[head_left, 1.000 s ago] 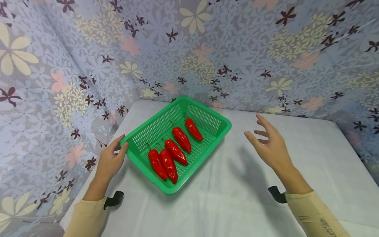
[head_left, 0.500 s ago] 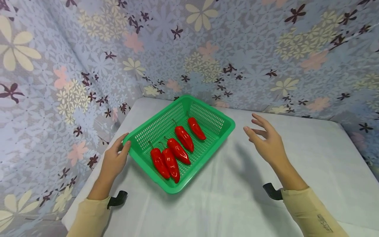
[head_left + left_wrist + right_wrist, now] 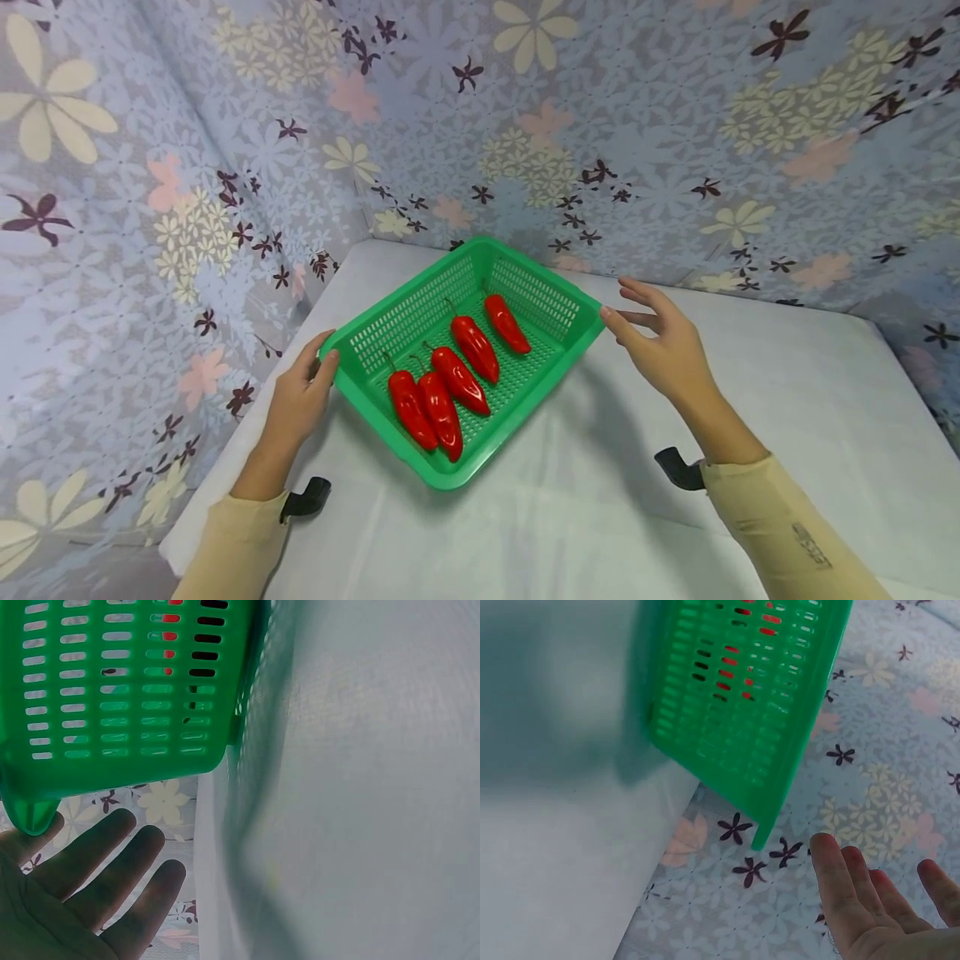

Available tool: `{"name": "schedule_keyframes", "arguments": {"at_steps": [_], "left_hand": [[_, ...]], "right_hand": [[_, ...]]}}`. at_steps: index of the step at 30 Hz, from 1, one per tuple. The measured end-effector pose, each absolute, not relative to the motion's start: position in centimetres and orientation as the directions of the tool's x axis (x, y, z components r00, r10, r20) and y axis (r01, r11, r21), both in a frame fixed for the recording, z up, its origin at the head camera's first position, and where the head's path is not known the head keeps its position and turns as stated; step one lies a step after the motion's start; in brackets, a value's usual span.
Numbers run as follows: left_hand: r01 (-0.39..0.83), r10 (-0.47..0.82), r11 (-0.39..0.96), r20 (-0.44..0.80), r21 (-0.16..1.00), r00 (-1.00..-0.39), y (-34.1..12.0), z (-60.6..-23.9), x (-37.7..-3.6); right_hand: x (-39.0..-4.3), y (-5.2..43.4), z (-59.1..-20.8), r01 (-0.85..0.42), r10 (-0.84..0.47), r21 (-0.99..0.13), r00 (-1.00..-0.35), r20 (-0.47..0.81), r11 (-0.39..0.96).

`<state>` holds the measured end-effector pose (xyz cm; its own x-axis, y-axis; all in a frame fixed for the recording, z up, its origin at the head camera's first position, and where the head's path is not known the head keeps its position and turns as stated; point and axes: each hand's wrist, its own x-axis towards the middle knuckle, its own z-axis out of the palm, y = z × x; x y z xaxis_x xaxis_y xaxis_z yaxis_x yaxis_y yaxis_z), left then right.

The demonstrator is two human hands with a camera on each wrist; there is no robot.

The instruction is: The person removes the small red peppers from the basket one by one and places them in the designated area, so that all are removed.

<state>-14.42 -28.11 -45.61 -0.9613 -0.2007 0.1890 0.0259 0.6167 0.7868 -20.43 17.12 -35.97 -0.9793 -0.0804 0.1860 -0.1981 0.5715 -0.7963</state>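
Observation:
A green plastic basket with slotted walls stands on the table, its near corner toward me. Inside lie several red peppers with thin stems, side by side on the mesh floor. At the basket's left corner my left hand pinches the rim between thumb and forefinger; in the left wrist view its other fingers extend below the rim, and the thumb is hidden. My right hand is at the right corner with fingers spread. The right wrist view shows a gap between its fingers and the basket corner.
White cloth covers the table. Floral fabric walls rise behind and to the left, close to the basket's far corner. Dark wrist mounts stick out from both sleeves.
My right hand has moved left to the basket's right corner. The left hand stays at the left corner. The whole scene shifts slightly right in the head view; the peppers keep their places.

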Motion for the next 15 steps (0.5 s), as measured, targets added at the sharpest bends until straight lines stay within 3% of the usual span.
{"name": "schedule_keyframes", "arguments": {"at_steps": [15], "left_hand": [[0.013,-0.206,0.606,0.172,0.796,-0.963,-28.1,-45.8,-14.4]], "right_hand": [[-22.8,13.1,-35.4,-0.244,-0.187,-0.802,-0.968,0.167,0.545]]}}
